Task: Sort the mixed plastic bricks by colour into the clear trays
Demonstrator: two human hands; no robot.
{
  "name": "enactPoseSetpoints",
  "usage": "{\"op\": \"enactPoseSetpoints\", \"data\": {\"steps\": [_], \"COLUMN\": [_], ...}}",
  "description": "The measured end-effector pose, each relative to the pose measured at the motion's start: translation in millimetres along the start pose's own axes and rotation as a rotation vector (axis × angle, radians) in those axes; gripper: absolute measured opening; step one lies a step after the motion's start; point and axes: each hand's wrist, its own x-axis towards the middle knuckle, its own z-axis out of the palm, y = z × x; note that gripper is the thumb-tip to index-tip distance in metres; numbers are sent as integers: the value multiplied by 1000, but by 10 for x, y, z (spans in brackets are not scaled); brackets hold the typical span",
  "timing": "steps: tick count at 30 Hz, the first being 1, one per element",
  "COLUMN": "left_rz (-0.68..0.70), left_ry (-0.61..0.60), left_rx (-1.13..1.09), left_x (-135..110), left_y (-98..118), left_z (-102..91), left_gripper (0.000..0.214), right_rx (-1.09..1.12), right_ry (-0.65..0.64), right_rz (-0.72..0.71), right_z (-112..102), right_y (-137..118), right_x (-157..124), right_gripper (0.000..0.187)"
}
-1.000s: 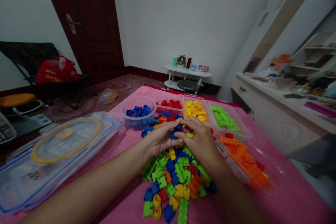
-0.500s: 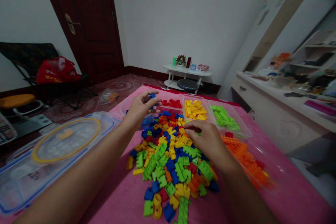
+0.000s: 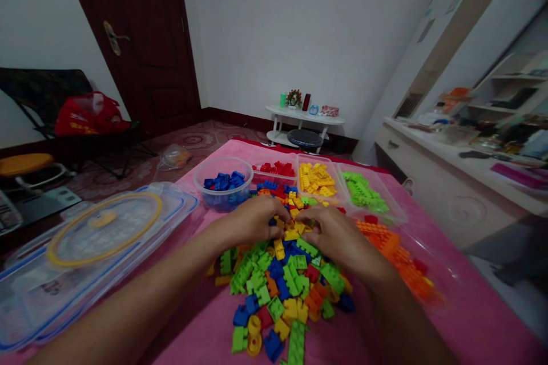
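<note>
L. hand (image 3: 259,218) and r. hand (image 3: 334,231) reach into mixed brick pile (image 3: 291,279) on pink cloth (image 3: 201,325), fingers curled narrow; can't tell if gripping. Long green brick (image 3: 296,342) lies at near edge, axis approx. toward wearer.

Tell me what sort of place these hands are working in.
Most likely a room in a home, perhaps a living room or bedroom: there is a dark panelled door, a low white table set with small ornaments, and a pile of toy bricks.
</note>
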Motion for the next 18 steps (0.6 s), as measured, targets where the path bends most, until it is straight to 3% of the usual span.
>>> {"op": "enactPoseSetpoints", "data": {"steps": [5,14,18], "left_rz": [4,-99,-178], "left_ry": [-45,-17,-6], "left_rx": [49,71,-60], "left_x": [-19,-33,-3], "left_y": [-12,-37,-79], "left_z": [135,124,105], "left_gripper": [28,26,23], "right_rx": [4,73,191], "right_ry": [-4,117,217], "right_rz": [-9,29,13], "right_z": [57,14,26], "right_y": [-25,8,43], "right_x": [16,65,96], "right_gripper": [33,25,24]}}
